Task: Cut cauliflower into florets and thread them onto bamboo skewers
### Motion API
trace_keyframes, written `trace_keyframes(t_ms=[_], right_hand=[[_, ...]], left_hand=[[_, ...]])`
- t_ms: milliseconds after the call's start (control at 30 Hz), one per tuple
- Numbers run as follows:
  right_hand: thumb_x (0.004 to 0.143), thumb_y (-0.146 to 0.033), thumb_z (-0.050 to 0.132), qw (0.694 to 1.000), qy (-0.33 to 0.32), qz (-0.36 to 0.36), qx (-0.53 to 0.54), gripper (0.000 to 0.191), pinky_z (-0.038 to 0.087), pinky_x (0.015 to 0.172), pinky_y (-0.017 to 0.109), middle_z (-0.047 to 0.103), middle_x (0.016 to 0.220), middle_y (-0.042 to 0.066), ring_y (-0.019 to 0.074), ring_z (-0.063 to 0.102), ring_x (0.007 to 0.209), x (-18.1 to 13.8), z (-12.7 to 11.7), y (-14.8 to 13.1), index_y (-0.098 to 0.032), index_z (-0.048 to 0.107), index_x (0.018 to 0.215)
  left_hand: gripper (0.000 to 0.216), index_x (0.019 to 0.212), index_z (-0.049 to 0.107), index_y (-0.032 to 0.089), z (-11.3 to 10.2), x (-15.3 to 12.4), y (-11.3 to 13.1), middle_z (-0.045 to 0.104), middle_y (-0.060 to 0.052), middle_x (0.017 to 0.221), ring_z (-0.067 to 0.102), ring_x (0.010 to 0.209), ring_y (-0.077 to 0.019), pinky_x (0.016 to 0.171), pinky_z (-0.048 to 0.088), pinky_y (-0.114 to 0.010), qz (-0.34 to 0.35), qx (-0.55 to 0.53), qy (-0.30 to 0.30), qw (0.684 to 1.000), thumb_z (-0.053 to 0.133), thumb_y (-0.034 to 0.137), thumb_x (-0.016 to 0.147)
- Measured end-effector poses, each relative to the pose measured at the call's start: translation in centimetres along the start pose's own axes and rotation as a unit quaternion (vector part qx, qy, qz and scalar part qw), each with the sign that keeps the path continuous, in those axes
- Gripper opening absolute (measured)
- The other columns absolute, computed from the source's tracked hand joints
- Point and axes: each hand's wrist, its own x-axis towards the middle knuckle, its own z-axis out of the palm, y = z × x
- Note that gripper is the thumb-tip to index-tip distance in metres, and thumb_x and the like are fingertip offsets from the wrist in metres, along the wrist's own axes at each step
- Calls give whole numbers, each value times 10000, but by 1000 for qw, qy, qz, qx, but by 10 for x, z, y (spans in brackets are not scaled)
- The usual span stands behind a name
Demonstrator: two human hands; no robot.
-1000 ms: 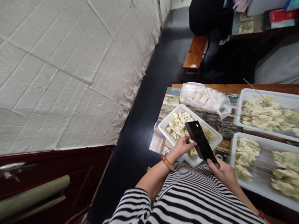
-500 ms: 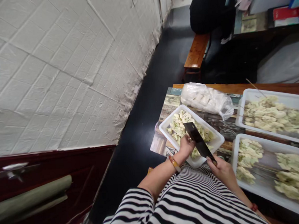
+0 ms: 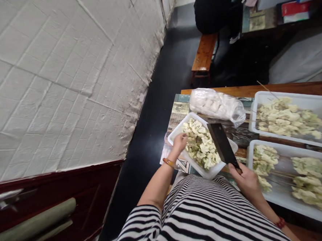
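My right hand [image 3: 245, 179] is closed round the handle of a black cleaver [image 3: 223, 145], whose broad blade slants up over the right side of a white plastic tub [image 3: 208, 173]. Cut cauliflower florets [image 3: 202, 139] fill much of that tub. At its left side is my left hand [image 3: 179, 143], with curled fingers right beside the florets. Whatever those fingers may hold is too small to make out.
A clear plastic bag of white pieces [image 3: 216, 104] lies behind the tub. To the right, two white trays [image 3: 252, 127] [image 3: 250, 157] hold skewered cauliflower. Beyond the table, a person in black [image 3: 211, 10] sits on a wooden bench [image 3: 205, 52]. A white wall [image 3: 66, 86] runs along the left.
My left hand has moved from the tub's middle towards its left side, away from the cleaver. The cleaver has shifted right in my right hand, uncovering more florets.
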Motion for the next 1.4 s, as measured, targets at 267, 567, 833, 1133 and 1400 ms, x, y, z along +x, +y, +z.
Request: trace_keyframes(t_ms=[267,567,833,1133,1400], right_hand=[[824,-602,428,1000,4,21,23,556,446,592,263,704,749,78,226,636,679,-6,1,3,-156,684,1034],[847,-571,423,998,13,-3,53,487,432,570,239,653,634,33,185,596,605,-16,-2,1,-161,679,915],[784,-599,496,995,7,52,83,447,437,543,255,642,569,28,183,586,545,-16,1,8,-178,644,760],[750,-581,546,992,4,44,119,416,437,529,258,636,548,36,184,592,517,-27,-8,-17,-175,629,716],[788,-538,528,991,-25,20,134,389,417,541,242,582,522,6,151,537,507,-39,-19,-25,-184,590,640]], left_hand=[[160,852,705,122,-11,22,-24,668,-147,865,576,985,-270,906,389,-347,-28,175,-58,982,636,228,754],[202,878,696,62,-12,17,-13,628,-207,987,544,1041,-302,883,394,-375,-10,163,-51,985,581,199,782],[375,1089,643,105,-27,-19,1,663,-87,939,580,736,-122,687,447,-247,-7,-278,-102,955,555,358,827],[378,1010,630,159,-16,-66,31,655,-62,931,624,830,-150,774,474,-282,-60,-603,-150,781,759,233,662],[348,966,669,149,-13,-74,39,675,-74,970,609,845,-133,811,453,-262,-27,-593,-168,787,759,165,631]])
